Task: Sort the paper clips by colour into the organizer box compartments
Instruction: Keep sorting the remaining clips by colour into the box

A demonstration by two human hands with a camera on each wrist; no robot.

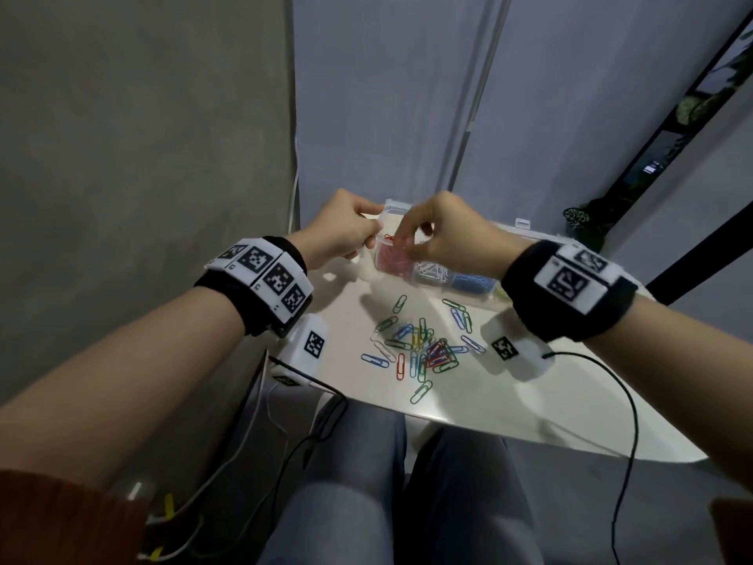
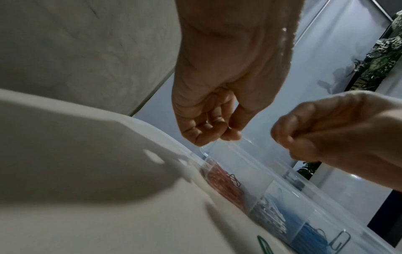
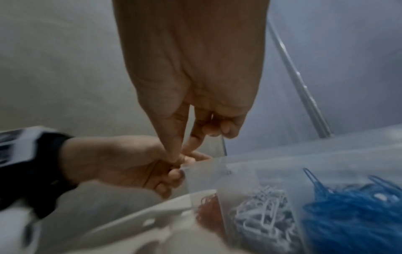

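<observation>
Tabletop (image 1: pixel 509 409), white and wide, carries everything here: a clear organizer box (image 1: pixel 481 281) stands at its far side, and a loose heap of mixed paper clips (image 1: pixel 423 348) in green, blue, red, yellow and white lies nearer the person, well apart from the box. Along the box's front row, the red compartment (image 1: pixel 391 261) sits at the left end, then a white compartment (image 1: pixel 432 274), then a blue compartment (image 1: pixel 472 284), each already well filled, so the sorting looks a good way along while many clips remain on the table. Both hands are raised over the left end of the box. The left hand (image 1: pixel 346 232) has its fingers curled with the tips meeting beside the box's corner, probably steadying it, though whether it actually grips the plastic I cannot tell. The right hand (image 1: pixel 444 238) points downward with thumb and forefinger pressed together over the red compartment, pinching a red paper clip (image 1: pixel 392 237), presumably held just above its matching pile so it drops among like colours.
</observation>
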